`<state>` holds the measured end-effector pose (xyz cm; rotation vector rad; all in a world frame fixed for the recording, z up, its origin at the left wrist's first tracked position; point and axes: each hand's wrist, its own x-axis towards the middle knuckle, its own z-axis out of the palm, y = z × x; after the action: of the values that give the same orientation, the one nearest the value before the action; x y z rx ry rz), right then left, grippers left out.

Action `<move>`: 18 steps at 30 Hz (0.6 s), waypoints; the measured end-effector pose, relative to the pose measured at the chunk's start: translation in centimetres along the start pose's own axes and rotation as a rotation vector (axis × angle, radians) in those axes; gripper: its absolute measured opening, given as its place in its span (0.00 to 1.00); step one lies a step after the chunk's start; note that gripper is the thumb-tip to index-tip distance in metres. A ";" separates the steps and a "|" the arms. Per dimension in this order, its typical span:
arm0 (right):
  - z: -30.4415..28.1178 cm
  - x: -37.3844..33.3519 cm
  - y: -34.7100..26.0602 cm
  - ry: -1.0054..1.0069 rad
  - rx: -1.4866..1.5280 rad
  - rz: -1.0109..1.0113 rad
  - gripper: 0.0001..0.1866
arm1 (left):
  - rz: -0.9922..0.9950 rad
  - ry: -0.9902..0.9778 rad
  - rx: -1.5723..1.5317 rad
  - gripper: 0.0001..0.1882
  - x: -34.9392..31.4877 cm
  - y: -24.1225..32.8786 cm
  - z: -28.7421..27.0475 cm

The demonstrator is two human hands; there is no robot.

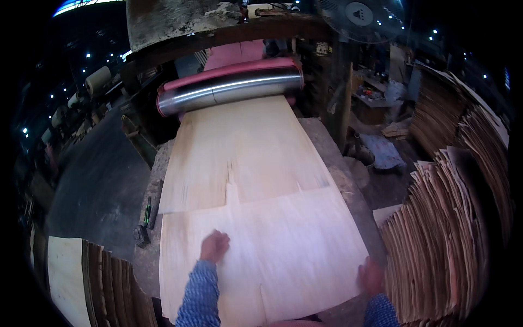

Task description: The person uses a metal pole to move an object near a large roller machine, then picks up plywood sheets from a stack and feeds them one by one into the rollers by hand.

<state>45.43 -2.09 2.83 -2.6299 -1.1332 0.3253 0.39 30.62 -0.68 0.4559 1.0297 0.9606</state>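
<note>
Two pale wood veneer sheets lie lengthwise on the table in front of me. The far sheet [256, 147] reaches up to a shiny metal roller [229, 90] and has a split near its middle. The near sheet [294, 240] overlaps the far one's ragged end. My left hand [215, 245] is closed above the left half of the near sheet; its palm side is hidden, so anything inside the fingers does not show. At the near sheet's right edge is my right hand [371, 275], blurred, its fingers too smeared to read.
A pink-red roller [229, 73] sits behind the metal one. Tall veneer stacks [430, 234] stand close on the right, with another stack [109, 278] at the lower left. A green-and-black tool [146, 218] lies on the table's left edge. A fan [359, 16] hangs at upper right.
</note>
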 end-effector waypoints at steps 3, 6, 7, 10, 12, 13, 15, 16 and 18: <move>-0.2 1.6 2.4 0.114 -0.026 -0.111 0.20 | 0.005 0.127 0.047 0.15 -9.2 -5.7 2.7; -3.6 2.6 0.6 0.013 0.141 -0.061 0.18 | -0.075 0.198 -0.069 0.13 -17.1 -9.1 0.5; -4.1 3.1 0.7 -0.022 0.117 -0.078 0.17 | -0.114 0.198 -0.052 0.13 -19.2 -9.6 -0.1; -3.4 4.0 1.3 -0.095 0.046 -0.146 0.16 | -0.224 0.220 -0.034 0.14 -24.1 -11.7 -3.2; -2.0 5.1 1.8 -0.090 0.003 -0.215 0.17 | -0.267 0.234 -0.055 0.14 -26.2 -13.6 -5.3; -2.0 5.1 1.9 -0.107 -0.008 -0.223 0.17 | -0.276 0.242 -0.075 0.14 -27.1 -14.5 -6.2; -2.6 5.2 0.4 -0.136 -0.021 -0.254 0.17 | -0.238 0.150 -0.180 0.16 -28.0 -17.6 -10.3; -2.5 5.3 0.2 -0.142 -0.016 -0.266 0.17 | -0.195 0.054 -0.265 0.18 -27.5 -20.3 -14.1; -2.0 5.4 1.1 -0.153 -0.020 -0.270 0.17 | -0.165 0.117 -0.315 0.18 -28.1 -21.6 -14.1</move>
<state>50.42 0.88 3.79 -2.4597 -1.5270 0.4669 -7.18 -5.90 -8.51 0.0532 0.9824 0.9885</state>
